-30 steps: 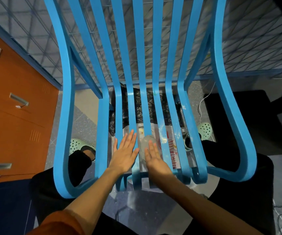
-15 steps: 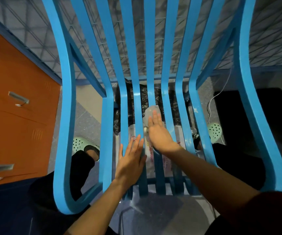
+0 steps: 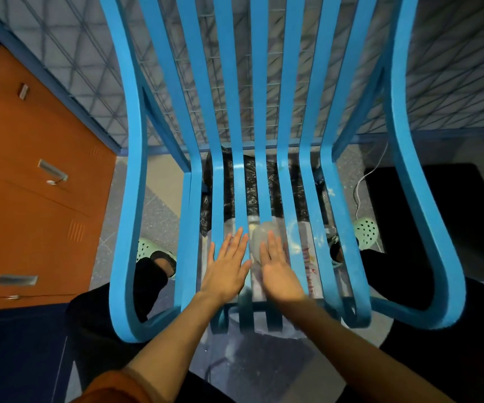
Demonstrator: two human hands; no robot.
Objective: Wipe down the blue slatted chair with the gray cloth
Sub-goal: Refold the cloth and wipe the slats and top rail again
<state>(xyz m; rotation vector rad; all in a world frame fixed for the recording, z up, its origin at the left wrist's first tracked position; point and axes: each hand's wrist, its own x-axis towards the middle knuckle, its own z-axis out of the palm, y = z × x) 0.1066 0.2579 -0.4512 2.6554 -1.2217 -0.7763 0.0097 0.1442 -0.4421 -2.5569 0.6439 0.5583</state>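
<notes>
Blue slatted chair (image 3: pixel 133 199): fills the middle of the view from above, backrest slats rising on the far side, seat slats running near, curved arm frames at left and right. Left hand (image 3: pixel 227 270): lies palm down on the seat slats near the front edge, fingers straight and close together, holding nothing. Right hand (image 3: pixel 280 271): lies palm down just right of it, fingers straight, pressing flat on the gray cloth (image 3: pixel 264 229). Gray cloth: sits on the middle seat slats under the right palm, bulging out past the fingertips on the far side and showing in the narrow gap between the 2 hands. Thumbs: close side by side; cannot tell whether touching. Orange sleeve (image 3: pixel 118 385): covers the left arm at the near edge. Under the seat, seen through the gaps: crumpled black plastic (image 3: pixel 251 184) on the far side, a clear wrapper (image 3: pixel 309 263) with red lettering nearer. On the floor: left clog (image 3: pixel 147 251) and right clog (image 3: pixel 365 231), both pale green and perforated, 1 on each side of the seat, black trouser legs above them. Orange cabinet (image 3: pixel 31 199) with metal handles: stands at left. Wire mesh fence (image 3: pixel 453 68): runs behind the backrest. White cable (image 3: pixel 358 193): trails down at right, beside a black mat (image 3: pixel 438 213).
</notes>
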